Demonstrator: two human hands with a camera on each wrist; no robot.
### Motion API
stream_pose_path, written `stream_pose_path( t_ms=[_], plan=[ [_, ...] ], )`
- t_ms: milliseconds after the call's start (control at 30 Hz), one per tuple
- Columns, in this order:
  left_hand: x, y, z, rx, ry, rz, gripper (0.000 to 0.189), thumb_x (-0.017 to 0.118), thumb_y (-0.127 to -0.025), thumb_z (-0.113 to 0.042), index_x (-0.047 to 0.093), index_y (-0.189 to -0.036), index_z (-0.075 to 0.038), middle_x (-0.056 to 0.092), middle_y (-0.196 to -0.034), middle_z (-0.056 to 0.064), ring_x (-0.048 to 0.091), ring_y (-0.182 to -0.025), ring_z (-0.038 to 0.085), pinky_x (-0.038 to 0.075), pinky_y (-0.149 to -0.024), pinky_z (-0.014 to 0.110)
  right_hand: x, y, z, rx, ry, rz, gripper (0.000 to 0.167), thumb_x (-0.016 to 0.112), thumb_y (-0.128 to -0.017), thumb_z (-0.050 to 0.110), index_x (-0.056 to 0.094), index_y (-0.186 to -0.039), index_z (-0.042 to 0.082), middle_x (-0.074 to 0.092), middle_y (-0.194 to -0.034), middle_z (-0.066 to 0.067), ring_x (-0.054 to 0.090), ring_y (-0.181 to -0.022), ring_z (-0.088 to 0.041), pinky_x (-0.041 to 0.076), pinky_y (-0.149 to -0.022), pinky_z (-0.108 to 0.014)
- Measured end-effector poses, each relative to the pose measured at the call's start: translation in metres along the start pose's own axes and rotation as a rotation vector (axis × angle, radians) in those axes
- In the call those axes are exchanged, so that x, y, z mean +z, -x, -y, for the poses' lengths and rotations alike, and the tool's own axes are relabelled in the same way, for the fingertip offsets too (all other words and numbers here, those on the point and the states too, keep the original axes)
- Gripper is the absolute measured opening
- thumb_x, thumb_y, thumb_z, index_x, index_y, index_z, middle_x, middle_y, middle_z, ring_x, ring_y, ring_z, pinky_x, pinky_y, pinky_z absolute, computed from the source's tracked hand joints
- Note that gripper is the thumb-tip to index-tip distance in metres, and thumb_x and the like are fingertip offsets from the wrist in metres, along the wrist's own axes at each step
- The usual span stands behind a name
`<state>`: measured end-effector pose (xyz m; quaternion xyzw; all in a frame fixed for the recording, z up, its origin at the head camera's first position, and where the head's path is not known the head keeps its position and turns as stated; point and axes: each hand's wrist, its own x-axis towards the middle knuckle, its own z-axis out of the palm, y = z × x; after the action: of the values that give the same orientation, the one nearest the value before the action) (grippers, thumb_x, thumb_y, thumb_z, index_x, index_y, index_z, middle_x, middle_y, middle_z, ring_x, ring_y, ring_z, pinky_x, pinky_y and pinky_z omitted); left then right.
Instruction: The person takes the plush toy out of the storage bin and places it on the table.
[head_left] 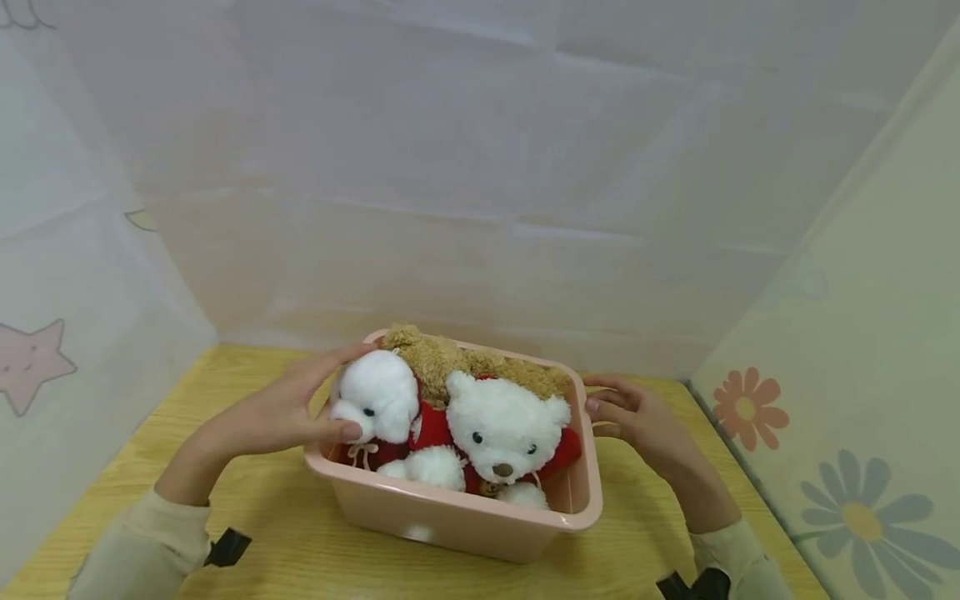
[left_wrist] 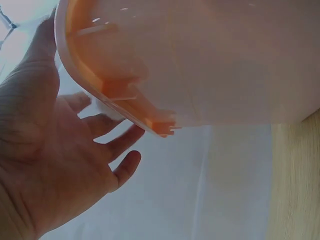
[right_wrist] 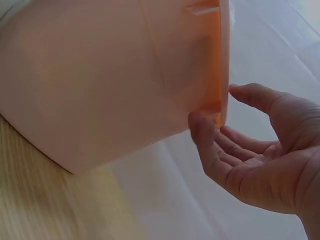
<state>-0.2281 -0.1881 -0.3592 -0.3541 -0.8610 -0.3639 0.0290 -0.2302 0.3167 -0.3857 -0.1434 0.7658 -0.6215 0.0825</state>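
Note:
A pink plastic tub (head_left: 465,521) stands on the table, full of stuffed toys. Inside are a white plush dog (head_left: 381,392) at the left, a white teddy bear (head_left: 502,429) with red clothing at the right, and tan plush (head_left: 442,362) along the back. My left hand (head_left: 273,412) is at the tub's left end, fingers spread, its thumb reaching over the rim beside the dog's muzzle. At the other end, my right hand (head_left: 637,421) has loosely bent fingertips against the rim. From the right wrist view, one fingertip (right_wrist: 201,125) sits beneath the rim's edge.
The tub rests on a light wooden table (head_left: 277,533). Behind it hangs a pale sheet (head_left: 480,208). Side panels close in left and right, the left bearing a pink star (head_left: 30,367), the right a blue flower (head_left: 862,521).

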Motion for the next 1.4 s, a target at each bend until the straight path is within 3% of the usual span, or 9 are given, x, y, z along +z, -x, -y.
stream_pose_path(
  t_ms=[100, 300, 467, 633, 800, 967, 1200, 1300, 1400],
  plan=[
    [0.0, 0.002, 0.001, 0.021, 0.002, 0.013, 0.101, 0.085, -0.083, -0.045, 0.024, -0.163, -0.035, 0.029, -0.161, 0.005, 0.03, -0.143, 0.035, 0.035, -0.1, 0.072, 0.0, -0.006, -0.008, 0.026, -0.142, 0.019, 0.049, 0.06, -0.105, 0.012, 0.042, -0.148, -0.004, 0.062, -0.13, -0.019, 0.065, -0.112, -0.031, 0.056, -0.089, -0.047],
    [-0.001, 0.002, 0.0, 0.026, 0.082, -0.005, 0.098, 0.087, -0.082, -0.043, 0.031, -0.161, -0.029, 0.034, -0.16, 0.003, 0.037, -0.142, 0.03, 0.039, -0.104, 0.062, -0.001, -0.017, -0.02, 0.043, -0.365, 0.063, 0.04, 0.05, -0.109, 0.01, 0.044, -0.147, 0.001, 0.065, -0.128, -0.01, 0.069, -0.105, -0.024, 0.058, -0.084, -0.038],
    [0.007, -0.003, 0.0, 0.065, 0.078, -0.059, 0.096, 0.089, -0.078, -0.044, 0.04, -0.158, -0.022, 0.045, -0.153, -0.001, 0.049, -0.133, 0.023, 0.047, -0.098, 0.054, -0.004, -0.017, -0.026, 0.017, -0.436, 0.092, 0.042, 0.05, -0.108, 0.008, 0.043, -0.15, 0.005, 0.067, -0.124, -0.009, 0.069, -0.103, -0.022, 0.058, -0.079, -0.033],
    [0.015, -0.01, -0.003, 0.103, 0.085, -0.103, 0.096, 0.092, -0.075, -0.045, 0.045, -0.155, -0.02, 0.045, -0.154, -0.002, 0.049, -0.133, 0.021, 0.048, -0.098, 0.053, -0.006, -0.011, -0.032, -0.036, -0.485, 0.132, 0.042, 0.043, -0.11, 0.004, 0.044, -0.151, 0.005, 0.064, -0.132, -0.01, 0.067, -0.11, -0.023, 0.057, -0.087, -0.034],
    [0.019, -0.01, -0.014, 0.061, 0.148, -0.117, 0.093, 0.092, -0.073, -0.045, 0.049, -0.153, -0.022, 0.042, -0.157, -0.002, 0.047, -0.135, 0.021, 0.048, -0.097, 0.051, -0.005, -0.01, -0.035, -0.088, -0.572, 0.173, 0.04, 0.038, -0.11, 0.0, 0.048, -0.149, 0.004, 0.064, -0.132, -0.011, 0.066, -0.114, -0.022, 0.054, -0.092, -0.032],
    [0.022, -0.004, -0.022, 0.012, 0.2, -0.052, 0.091, 0.09, -0.077, -0.044, 0.045, -0.155, -0.031, 0.03, -0.164, 0.001, 0.041, -0.14, 0.031, 0.053, -0.091, 0.047, -0.001, -0.01, -0.036, -0.092, -0.627, 0.181, 0.041, 0.036, -0.11, -0.002, 0.052, -0.147, 0.003, 0.062, -0.136, -0.01, 0.061, -0.121, -0.021, 0.051, -0.097, -0.032],
    [0.02, 0.003, -0.025, -0.059, 0.319, 0.027, 0.074, 0.077, -0.093, -0.027, 0.04, -0.158, -0.029, 0.018, -0.167, 0.007, 0.023, -0.148, 0.037, 0.043, -0.098, 0.059, 0.001, -0.006, -0.038, -0.025, -0.699, 0.183, 0.04, 0.034, -0.11, -0.003, 0.058, -0.142, 0.001, 0.061, -0.137, -0.012, 0.062, -0.119, -0.022, 0.052, -0.095, -0.033],
    [0.024, 0.003, -0.029, -0.116, 0.346, 0.057, 0.069, 0.071, -0.098, -0.032, 0.037, -0.158, -0.031, 0.028, -0.162, 0.007, 0.037, -0.139, 0.036, 0.047, -0.096, 0.053, 0.002, -0.004, -0.04, 0.004, -0.721, 0.193, 0.042, 0.032, -0.111, -0.001, 0.063, -0.138, 0.003, 0.063, -0.136, -0.012, 0.064, -0.115, -0.022, 0.051, -0.095, -0.035],
    [0.03, 0.001, -0.032, -0.124, 0.364, 0.101, 0.074, 0.072, -0.098, -0.032, 0.031, -0.159, -0.03, 0.035, -0.153, 0.006, 0.05, -0.125, 0.032, 0.053, -0.09, 0.043, 0.002, -0.001, -0.043, -0.001, -0.753, 0.226, 0.044, 0.028, -0.111, 0.0, 0.063, -0.138, 0.003, 0.062, -0.136, -0.013, 0.064, -0.115, -0.022, 0.051, -0.096, -0.036]
  ],
)
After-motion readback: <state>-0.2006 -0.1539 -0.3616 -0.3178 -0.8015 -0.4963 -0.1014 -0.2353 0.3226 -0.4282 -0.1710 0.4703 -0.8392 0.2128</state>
